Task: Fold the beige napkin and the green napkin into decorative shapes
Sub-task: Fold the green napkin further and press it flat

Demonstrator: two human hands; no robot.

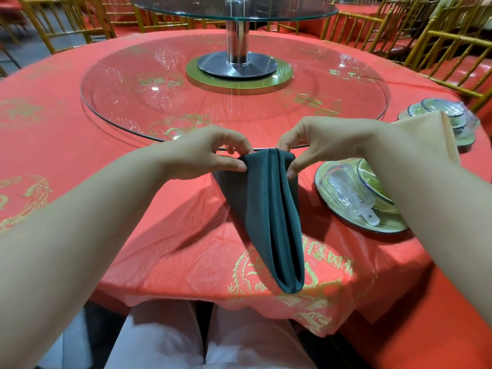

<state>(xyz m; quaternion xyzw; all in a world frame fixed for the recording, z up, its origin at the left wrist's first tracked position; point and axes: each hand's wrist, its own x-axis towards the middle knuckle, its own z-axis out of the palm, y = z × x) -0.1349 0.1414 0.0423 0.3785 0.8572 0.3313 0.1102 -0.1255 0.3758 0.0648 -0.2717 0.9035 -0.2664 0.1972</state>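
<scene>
Two hands on my green napkin (266, 209): left hand (210, 153) and right hand (319, 145) each pinching a top corner, beige napkin (431, 134) off right.

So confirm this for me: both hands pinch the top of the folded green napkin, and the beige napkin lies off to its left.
One thing is wrong: the beige napkin lies to the right of the green napkin, not the left, as the head view shows. The left hand and right hand do pinch the green napkin's top.
</scene>
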